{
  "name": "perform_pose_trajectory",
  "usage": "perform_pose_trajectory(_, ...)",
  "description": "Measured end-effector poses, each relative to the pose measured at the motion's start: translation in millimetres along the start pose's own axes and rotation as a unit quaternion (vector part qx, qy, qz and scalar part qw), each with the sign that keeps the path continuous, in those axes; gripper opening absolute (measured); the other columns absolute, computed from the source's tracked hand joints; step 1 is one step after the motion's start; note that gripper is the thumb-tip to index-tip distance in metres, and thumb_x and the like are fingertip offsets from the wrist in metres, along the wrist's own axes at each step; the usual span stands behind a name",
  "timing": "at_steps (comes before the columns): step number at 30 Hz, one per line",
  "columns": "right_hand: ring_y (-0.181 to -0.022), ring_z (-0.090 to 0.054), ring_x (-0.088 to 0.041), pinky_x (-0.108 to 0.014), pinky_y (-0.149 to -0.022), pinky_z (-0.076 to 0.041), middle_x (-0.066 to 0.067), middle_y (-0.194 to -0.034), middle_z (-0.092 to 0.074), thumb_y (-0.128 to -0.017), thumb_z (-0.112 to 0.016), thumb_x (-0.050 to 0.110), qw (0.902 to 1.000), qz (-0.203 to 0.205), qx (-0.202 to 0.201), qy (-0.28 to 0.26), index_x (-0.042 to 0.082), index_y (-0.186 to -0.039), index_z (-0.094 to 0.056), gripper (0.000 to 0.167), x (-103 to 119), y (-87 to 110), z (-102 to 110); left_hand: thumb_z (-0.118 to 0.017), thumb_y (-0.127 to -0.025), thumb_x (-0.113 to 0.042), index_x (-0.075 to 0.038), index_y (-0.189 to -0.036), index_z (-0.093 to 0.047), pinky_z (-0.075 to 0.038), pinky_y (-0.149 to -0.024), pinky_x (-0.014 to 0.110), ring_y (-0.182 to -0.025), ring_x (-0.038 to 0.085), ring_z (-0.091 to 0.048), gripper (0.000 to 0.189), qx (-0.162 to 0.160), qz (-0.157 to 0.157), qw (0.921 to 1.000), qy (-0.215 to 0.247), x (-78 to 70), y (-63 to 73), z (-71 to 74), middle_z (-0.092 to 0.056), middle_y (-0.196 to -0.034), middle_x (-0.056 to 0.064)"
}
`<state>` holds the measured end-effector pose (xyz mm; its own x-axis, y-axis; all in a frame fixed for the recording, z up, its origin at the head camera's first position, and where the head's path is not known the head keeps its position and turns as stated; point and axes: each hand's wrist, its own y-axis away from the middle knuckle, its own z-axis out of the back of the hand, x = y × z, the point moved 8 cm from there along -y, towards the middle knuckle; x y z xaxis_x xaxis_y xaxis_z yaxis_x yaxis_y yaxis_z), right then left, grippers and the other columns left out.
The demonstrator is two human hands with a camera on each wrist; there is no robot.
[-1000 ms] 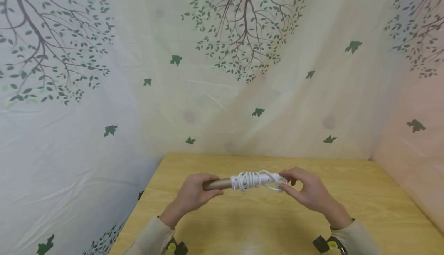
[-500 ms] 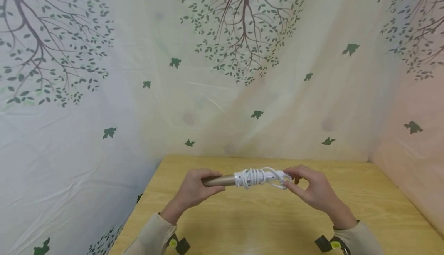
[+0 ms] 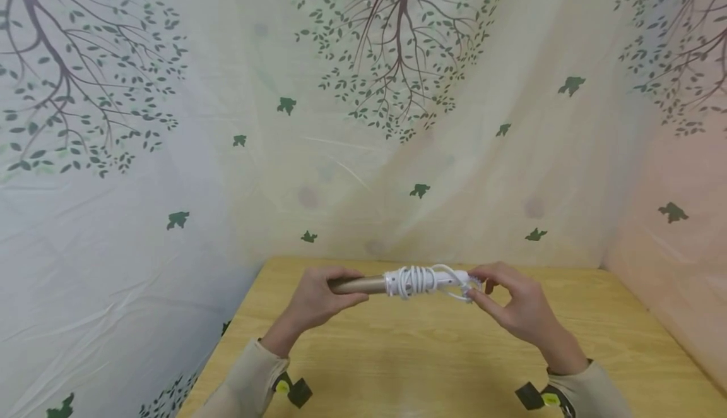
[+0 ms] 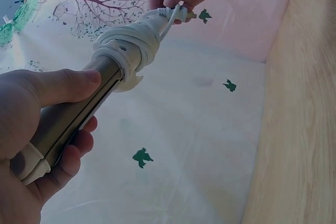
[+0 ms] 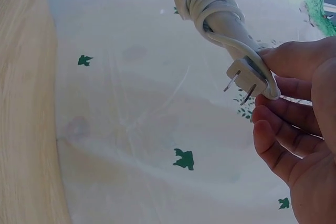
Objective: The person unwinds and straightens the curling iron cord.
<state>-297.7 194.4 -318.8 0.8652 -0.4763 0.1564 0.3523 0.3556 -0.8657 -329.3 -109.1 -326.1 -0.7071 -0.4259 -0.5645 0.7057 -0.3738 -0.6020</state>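
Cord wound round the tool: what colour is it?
The cord is white, shown best in the right wrist view.

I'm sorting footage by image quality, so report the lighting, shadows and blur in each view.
Head view: soft light, a faint shadow on the table below the cord, a pale glare at the picture's bottom edge; left wrist view: dim, the metal tube darker than the cloth behind; right wrist view: hazy, low contrast, yet the plug shows fairly clearly.
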Motion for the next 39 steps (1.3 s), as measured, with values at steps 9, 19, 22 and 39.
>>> perform_pose_trajectory(9,-0.081,-0.059,-0.011,-0.014,-0.07,-0.046,-0.013,-0.099,-0.069,-0.073,-0.081,0.005,0.9991,0.025,-0.03,-0.014,0.002,-0.101,-0.072,0.03,4,-6.5,4,-0.086,-0.073,-0.021,-0.015,-0.101,-0.076,-0.052,-0.066,0.024,-0.075,0.008,-0.065,0.03,-0.011,0.012,0.9999,-0.005,-0.7,-5.7,9.5,-0.075,-0.095,0.001)
perform_pose_trajectory(19,-0.092,-0.059,-0.015,-0.012,-0.08,-0.046,-0.015,-0.1,-0.067,-0.087,-0.075,0.025,0.9972,0.063,-0.027,-0.029,-0.001,-0.099,-0.071,0.029,17,-11.3,3,-0.086,-0.074,-0.024,-0.015,-0.102,-0.076,-0.052,-0.066,0.025,-0.074,0.009,-0.065,0.031,-0.005,0.041,0.9992,-0.001,5.0,-7.4,14.1,-0.074,-0.095,0.001)
perform_pose_trajectory(22,-0.095,-0.057,-0.017,-0.01,-0.086,-0.044,-0.016,-0.103,-0.065,-0.089,-0.072,0.028,0.9961,0.081,-0.021,-0.027,-0.002,-0.102,-0.07,0.033,20,-13.9,1,-0.087,-0.073,-0.022,-0.015,-0.101,-0.076,-0.052,-0.066,0.025,-0.074,0.01,-0.064,0.031,-0.01,0.052,0.9986,0.007,6.1,-8.4,17.8,-0.074,-0.094,0.001)
perform_pose_trajectory(39,-0.095,-0.056,-0.024,-0.018,-0.089,-0.042,-0.014,-0.102,-0.067,-0.094,-0.063,0.032,0.9863,0.164,-0.005,0.02,-0.002,-0.107,-0.071,0.038,26,-6.0,-5,-0.086,-0.073,-0.026,-0.019,-0.099,-0.075,-0.052,-0.066,0.027,-0.075,0.013,-0.064,0.029,0.013,0.068,0.9972,0.028,11.7,-3.4,10.3,-0.074,-0.094,0.001)
